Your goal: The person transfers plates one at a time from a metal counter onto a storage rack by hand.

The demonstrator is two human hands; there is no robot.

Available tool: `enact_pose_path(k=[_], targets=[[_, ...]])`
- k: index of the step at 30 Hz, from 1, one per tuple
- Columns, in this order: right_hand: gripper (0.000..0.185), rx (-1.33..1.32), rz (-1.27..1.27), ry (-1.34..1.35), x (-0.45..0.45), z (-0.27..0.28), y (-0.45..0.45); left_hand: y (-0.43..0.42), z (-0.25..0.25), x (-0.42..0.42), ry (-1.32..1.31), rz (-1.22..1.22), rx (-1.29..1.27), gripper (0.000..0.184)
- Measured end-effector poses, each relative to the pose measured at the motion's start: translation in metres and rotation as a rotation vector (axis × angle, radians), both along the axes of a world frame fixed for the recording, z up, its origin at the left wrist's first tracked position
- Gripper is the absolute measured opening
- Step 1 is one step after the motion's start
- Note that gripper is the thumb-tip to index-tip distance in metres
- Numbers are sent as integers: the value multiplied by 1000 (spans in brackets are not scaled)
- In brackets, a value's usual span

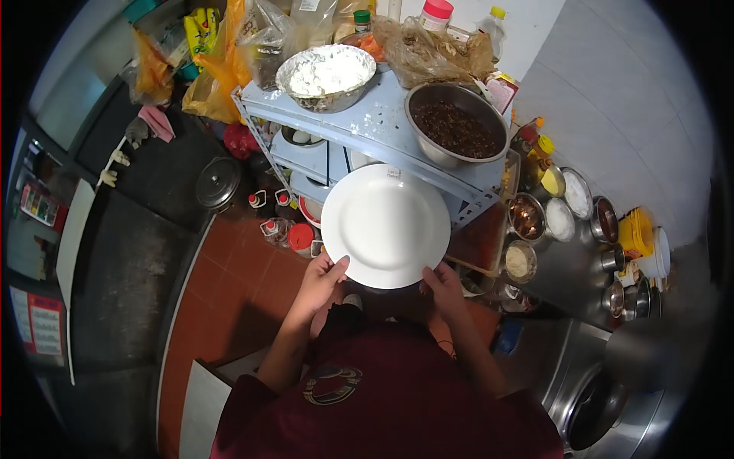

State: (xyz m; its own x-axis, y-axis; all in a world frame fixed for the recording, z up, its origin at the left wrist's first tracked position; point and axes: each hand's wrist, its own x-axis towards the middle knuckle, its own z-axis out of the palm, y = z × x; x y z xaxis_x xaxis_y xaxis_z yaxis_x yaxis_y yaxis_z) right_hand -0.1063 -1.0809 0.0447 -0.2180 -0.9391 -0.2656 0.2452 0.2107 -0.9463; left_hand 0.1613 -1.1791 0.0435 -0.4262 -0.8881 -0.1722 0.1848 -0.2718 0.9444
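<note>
White dinner plate (386,222) is in both of your hands, out in front of your body and by the near edge of the blue metal shelf (355,128). Your left hand (322,279) pinches the rim at its near left and your right hand (443,284) at its near right, with the thumbs at the edge. The other fingers are mostly hidden, so I cannot tell how far they reach under the plate. Both grips are closed on the rim rather than spread.

Since you hold only the near side, the far side has no hand under it and could dip. Let your fingers reach well beneath the base, press lightly with the thumbs, and share the load evenly between the 2 grips. The glaze looks smooth, so dry fingertips should help.

Watch the far rim — the part with the small printed mark (394,174), too small to read. It overlaps the shelf in your view, and I cannot tell whether the 2 touch. A little room there would guard against a chip. Above it, at the shelf's edge, stands the metal bowl (441,154) of dark brown bits, and farther left the bowl (325,102) of white powder; a raised plate could knock either. Mind your elbows too: bottles (275,229) stand on the floor to your left, and small seasoning bowls crowd the steel surface (552,280) to your right — turn slowly.
</note>
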Motion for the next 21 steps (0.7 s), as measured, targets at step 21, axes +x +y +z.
enact_pose_path(k=[21], targets=[[26, 6, -232, 157, 29, 1, -83, -138, -28, -31, -210, -79, -203, 29]])
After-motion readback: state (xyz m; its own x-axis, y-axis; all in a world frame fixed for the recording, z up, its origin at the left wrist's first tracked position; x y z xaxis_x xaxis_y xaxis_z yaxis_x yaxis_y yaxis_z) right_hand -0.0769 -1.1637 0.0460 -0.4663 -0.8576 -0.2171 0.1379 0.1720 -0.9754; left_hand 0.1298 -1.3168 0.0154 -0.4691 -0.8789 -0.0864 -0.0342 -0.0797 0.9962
